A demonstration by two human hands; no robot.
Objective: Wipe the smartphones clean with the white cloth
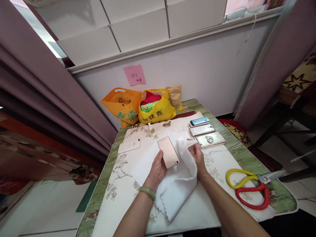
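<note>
Pale rose-gold, the phone [168, 150] sits in the left hand [157, 168], just beyond the palm and raised above the table [95, 194]. That hand is closed around its near edge, with the thumb lying along the side; the fingers beneath are mostly hidden. The phone is tilted, its long side slanting from upper left down to lower right, and it looks flat and slim with rounded corners. Its plain back faces up, smooth and slightly pale, and a small dark camera dot shows near the lower right corner.

The right hand [198, 157] is pinching the upper part of a white cloth [178, 192] and stands to the right of the phone, apart from it. The cloth is soft and folded, with a wavy cut edge; it rises beside the phone and hangs down between the forearms. A green bangle [147, 193] circles the left wrist.

A white phone [129, 146] lies to the left on the flowered cover [111, 214]. Near the right hand, three more lie in a row: a blue phone [199, 121], a silver phone [202, 130] and a gold phone [217, 139] with a ring on its back. Large scissors [263, 178] with one yellow and one red handle rest at the right. An orange bag [123, 107] and a yellow bag [159, 114] stand at the far edge.
</note>
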